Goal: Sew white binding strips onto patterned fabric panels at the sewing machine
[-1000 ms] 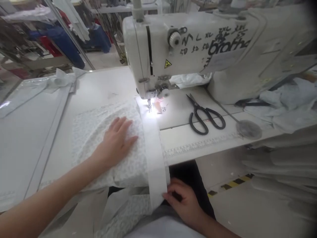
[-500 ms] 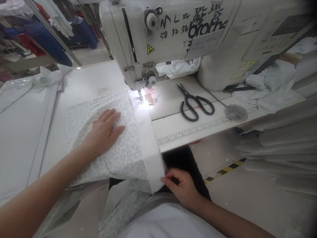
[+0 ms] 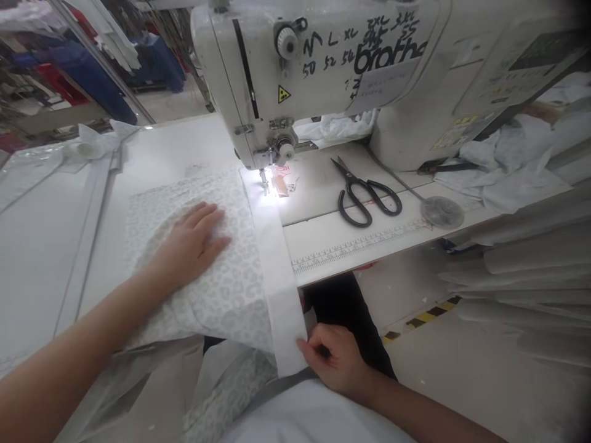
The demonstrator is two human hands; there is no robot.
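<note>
A pale leopard-print fabric (image 3: pixel 226 289) lies on the sewing table (image 3: pixel 175 154) and hangs over its front edge. Along its right side runs a plain white band (image 3: pixel 272 264), leading up to the lit needle (image 3: pixel 265 179) of the white sewing machine (image 3: pixel 332 67). My left hand (image 3: pixel 191 243) lies flat on the printed fabric, fingers stretched out toward the needle. My right hand (image 3: pixel 335 360) is below the table edge, its fingers pinched on the lower end of the white band.
Black scissors (image 3: pixel 364 197) lie on the machine bed right of the needle. A round grey disc on a thin rod (image 3: pixel 442 211) sits further right. Crumpled white cloth (image 3: pixel 503 160) piles at the right. A ruler strip (image 3: pixel 351 246) marks the table's front edge.
The view has dropped and swung since a second ago. My right hand slid a little lower along the white band, keeping its pinch. My left hand stays flat on the fabric.
</note>
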